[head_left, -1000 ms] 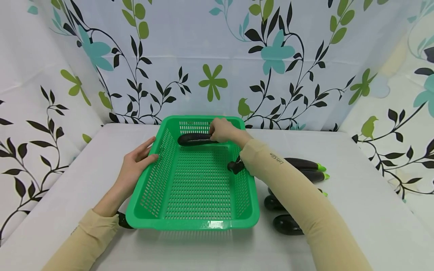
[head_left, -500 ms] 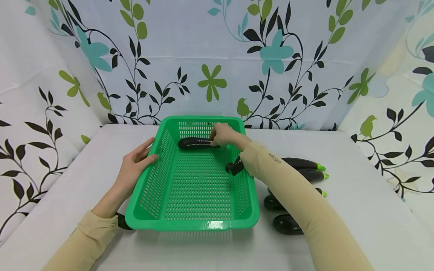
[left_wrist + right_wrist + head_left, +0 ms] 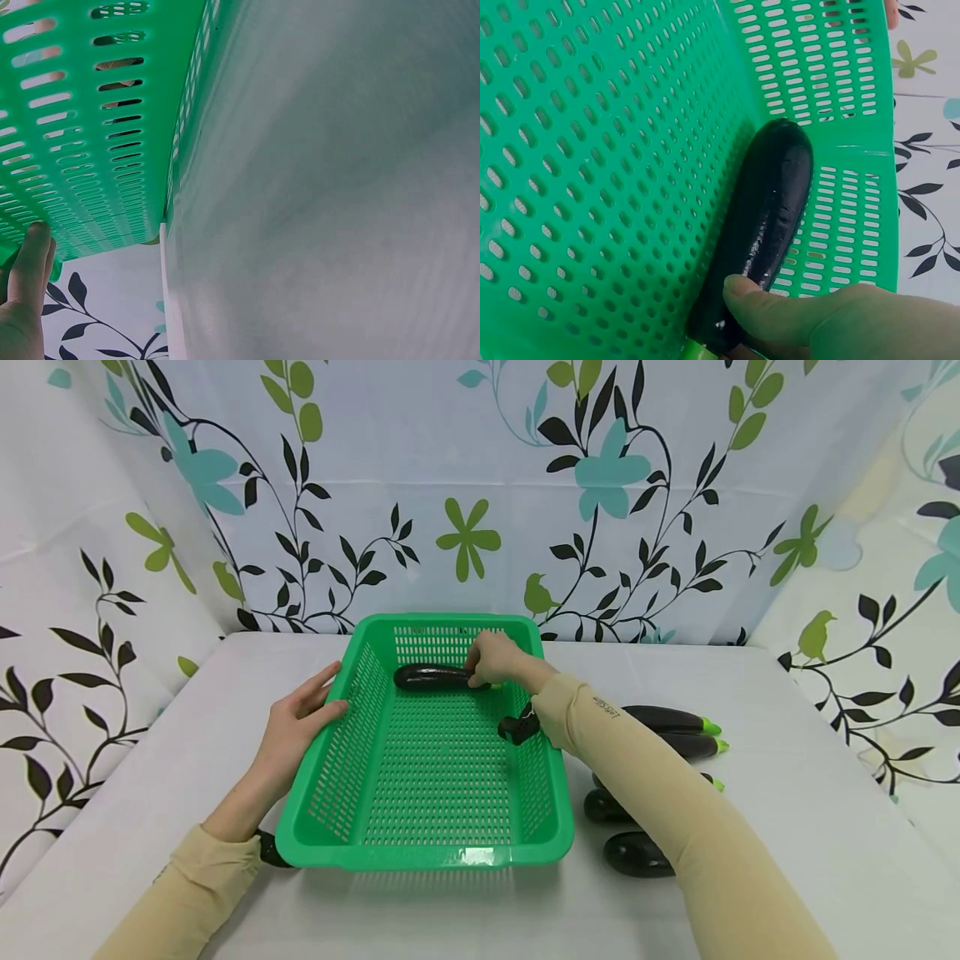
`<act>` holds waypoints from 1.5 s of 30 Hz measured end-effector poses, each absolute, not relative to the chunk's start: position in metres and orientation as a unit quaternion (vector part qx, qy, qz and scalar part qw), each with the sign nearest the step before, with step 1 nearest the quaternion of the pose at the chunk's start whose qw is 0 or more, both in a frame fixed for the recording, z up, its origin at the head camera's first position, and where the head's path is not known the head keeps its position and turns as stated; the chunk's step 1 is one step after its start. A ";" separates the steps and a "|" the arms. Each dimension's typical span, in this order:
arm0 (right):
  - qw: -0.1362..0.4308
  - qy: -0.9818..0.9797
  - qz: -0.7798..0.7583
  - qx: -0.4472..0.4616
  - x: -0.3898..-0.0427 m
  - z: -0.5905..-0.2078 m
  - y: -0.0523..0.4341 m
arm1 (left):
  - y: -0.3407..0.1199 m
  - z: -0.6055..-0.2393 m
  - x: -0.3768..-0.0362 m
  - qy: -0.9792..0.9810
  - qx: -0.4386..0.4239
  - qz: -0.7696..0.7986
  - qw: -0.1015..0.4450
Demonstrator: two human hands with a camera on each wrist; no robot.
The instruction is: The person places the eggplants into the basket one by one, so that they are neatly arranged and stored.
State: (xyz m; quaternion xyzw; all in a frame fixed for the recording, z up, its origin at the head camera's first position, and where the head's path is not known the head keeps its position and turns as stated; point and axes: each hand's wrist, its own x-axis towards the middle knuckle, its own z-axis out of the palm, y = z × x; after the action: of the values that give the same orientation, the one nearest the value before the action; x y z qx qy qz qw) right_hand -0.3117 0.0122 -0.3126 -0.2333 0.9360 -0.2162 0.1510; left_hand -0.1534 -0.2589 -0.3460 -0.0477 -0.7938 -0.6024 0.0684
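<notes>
Gleaming dark purple eggplant (image 3: pixel 763 225), green-capped.

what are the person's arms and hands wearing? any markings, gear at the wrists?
Both hands are bare: left hand, right hand. Each forearm is covered to the wrist by a snug beige sleeve; the right sleeve carries small dark lettering near the wrist, too small to read. A small black device sits at the right wrist, and another dark piece shows under the left sleeve.

Left hand: my left hand (image 3: pixel 296 731) lay flat, fingers straight, thumb raised apart.
Left arm: my forearm ran forward, slightly bent, in a beige sleeve.
Right hand: my right hand (image 3: pixel 491 658) was curled, thumb (image 3: pixel 754 294) pressed down, pinching.
Right arm: stretched far forward and leftward, beige-sleeved.
</notes>
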 end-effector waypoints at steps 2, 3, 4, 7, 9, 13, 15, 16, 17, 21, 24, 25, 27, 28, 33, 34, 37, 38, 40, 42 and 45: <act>0.144 0.938 -0.215 -0.232 -0.311 -0.313 0.012 | -0.259 -0.346 -0.153 -0.794 -0.049 -0.601 0.069; 0.141 0.938 -0.215 -0.232 -0.311 -0.313 0.012 | -0.259 -0.346 -0.153 -0.795 -0.050 -0.601 0.069; 0.137 0.939 -0.215 -0.232 -0.310 -0.312 0.012 | -0.259 -0.346 -0.153 -0.794 -0.050 -0.602 0.069; 0.129 0.939 -0.217 -0.234 -0.309 -0.312 0.012 | -0.259 -0.346 -0.153 -0.795 -0.049 -0.601 0.070; 0.126 0.938 -0.222 -0.235 -0.309 -0.312 0.012 | -0.259 -0.346 -0.153 -0.796 -0.049 -0.600 0.071; 0.121 0.937 -0.224 -0.241 -0.309 -0.312 0.013 | -0.258 -0.346 -0.152 -0.798 -0.046 -0.597 0.070; 0.119 0.936 -0.223 -0.243 -0.309 -0.313 0.013 | -0.258 -0.345 -0.153 -0.798 -0.047 -0.597 0.069; 0.119 0.936 -0.222 -0.244 -0.309 -0.313 0.013 | -0.258 -0.345 -0.153 -0.798 -0.047 -0.597 0.068; 0.119 0.936 -0.222 -0.245 -0.309 -0.313 0.013 | -0.258 -0.346 -0.153 -0.798 -0.047 -0.597 0.068; 0.124 0.934 -0.228 -0.246 -0.310 -0.314 0.014 | -0.258 -0.346 -0.153 -0.798 -0.047 -0.597 0.069; 0.133 0.931 -0.236 -0.246 -0.309 -0.313 0.014 | -0.258 -0.346 -0.153 -0.797 -0.048 -0.597 0.070; 0.135 0.930 -0.237 -0.246 -0.309 -0.312 0.014 | -0.258 -0.346 -0.153 -0.797 -0.048 -0.598 0.069; 0.139 0.928 -0.240 -0.248 -0.308 -0.311 0.014 | -0.259 -0.346 -0.153 -0.798 -0.049 -0.597 0.069; 0.139 0.928 -0.241 -0.249 -0.308 -0.311 0.014 | -0.259 -0.346 -0.153 -0.798 -0.050 -0.596 0.069; 0.141 0.925 -0.246 -0.254 -0.308 -0.310 0.014 | -0.259 -0.347 -0.153 -0.798 -0.049 -0.596 0.069; 0.142 0.924 -0.247 -0.253 -0.308 -0.309 0.014 | -0.259 -0.347 -0.153 -0.798 -0.050 -0.597 0.069; 0.141 0.924 -0.249 -0.253 -0.308 -0.305 0.012 | -0.258 -0.347 -0.153 -0.797 -0.051 -0.598 0.068; 0.140 0.924 -0.249 -0.254 -0.307 -0.303 0.011 | -0.258 -0.347 -0.153 -0.797 -0.051 -0.598 0.069; 0.136 0.924 -0.246 -0.261 -0.305 -0.297 0.009 | -0.259 -0.347 -0.153 -0.796 -0.052 -0.599 0.069; 0.134 0.922 -0.245 -0.267 -0.304 -0.290 0.007 | -0.259 -0.347 -0.153 -0.796 -0.052 -0.599 0.070; 0.133 0.921 -0.240 -0.278 -0.302 -0.280 0.005 | -0.259 -0.347 -0.153 -0.795 -0.052 -0.601 0.070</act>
State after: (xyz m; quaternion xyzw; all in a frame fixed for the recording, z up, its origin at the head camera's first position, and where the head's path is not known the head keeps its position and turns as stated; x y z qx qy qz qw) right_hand -0.3019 0.0052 -0.2799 -0.2777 0.9206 -0.2402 0.1333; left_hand -0.1530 -0.2592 -0.3466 -0.0516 -0.7946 -0.6009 0.0699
